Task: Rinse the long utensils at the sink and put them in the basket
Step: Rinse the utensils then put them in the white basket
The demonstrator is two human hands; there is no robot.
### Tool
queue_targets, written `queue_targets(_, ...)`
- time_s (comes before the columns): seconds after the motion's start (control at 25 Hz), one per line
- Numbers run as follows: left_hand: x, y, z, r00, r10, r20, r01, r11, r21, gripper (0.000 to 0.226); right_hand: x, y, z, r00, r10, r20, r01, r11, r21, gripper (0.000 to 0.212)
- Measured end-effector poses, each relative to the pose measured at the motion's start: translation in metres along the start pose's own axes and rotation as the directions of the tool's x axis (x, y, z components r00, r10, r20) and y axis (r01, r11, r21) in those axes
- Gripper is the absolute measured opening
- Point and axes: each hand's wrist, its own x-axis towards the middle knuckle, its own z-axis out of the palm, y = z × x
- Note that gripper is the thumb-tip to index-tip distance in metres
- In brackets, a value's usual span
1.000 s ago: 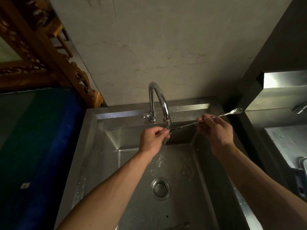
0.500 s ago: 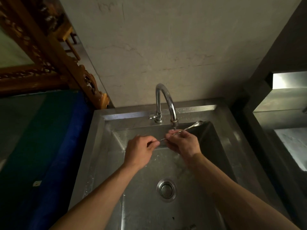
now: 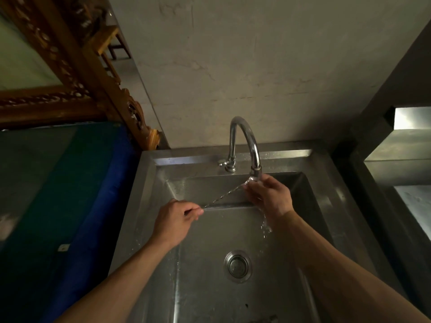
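Observation:
A long thin metal spoon with a twisted stem (image 3: 224,195) stretches between my two hands over the steel sink (image 3: 149,183). My left hand (image 3: 175,220) pinches its lower end. My right hand (image 3: 268,194) grips its upper end right under the spout of the curved tap (image 3: 247,141). Water runs over that end and my right fingers and splashes down into the basin. No basket is in view.
The round drain (image 3: 238,264) lies in the basin floor below my hands. A blue-edged glass-topped surface (image 3: 70,183) and a carved wooden frame (image 3: 77,66) are on the left. A second steel counter (image 3: 401,155) stands at the right. Something dark lies at the basin's near edge (image 3: 263,319).
The spoon has been drawn to the left: my left hand pulled its end away from the tap, while my right hand slid along to the spoon's far end, now under the running water.

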Motion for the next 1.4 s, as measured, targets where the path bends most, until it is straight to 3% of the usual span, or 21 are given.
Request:
queue_targets(0.4,-0.002,-0.002,0.011,1.000,0.006,0.010,-0.005,0.999,-0.043,0.018,-0.004,0.003,-0.011,0.999,-0.048,-0.018,0.045,0.993,-0.108,0.021)
queue_targets(0.68,0.002,0.007,0.018,0.999,0.045,-0.006,-0.045,0.999,-0.023,0.018,-0.003,0.002,-0.009,1.000,-0.001,0.004,0.001,0.994,-0.105,0.021)
queue_targets(0.88,0.008,0.012,0.023,0.999,0.046,0.020,-0.046,0.999,-0.017,0.022,-0.001,0.002,-0.006,0.998,0.049,0.050,-0.038,0.982,-0.187,0.008)
queue_targets(1.0,0.014,0.014,0.029,0.996,0.072,0.050,-0.070,0.997,-0.034,0.025,0.000,0.003,-0.003,0.998,0.057,-0.034,-0.062,0.985,-0.161,0.031)
queue_targets(1.2,0.025,0.022,0.042,0.992,0.118,0.048,-0.116,0.992,-0.054,0.028,0.001,0.002,-0.001,0.979,0.137,0.151,-0.073,0.926,-0.371,0.004)
queue_targets(1.4,0.040,0.025,0.050,0.987,0.085,0.138,-0.074,0.994,-0.085,0.022,0.007,0.006,0.001,0.976,0.207,0.070,-0.192,0.964,-0.182,0.040)
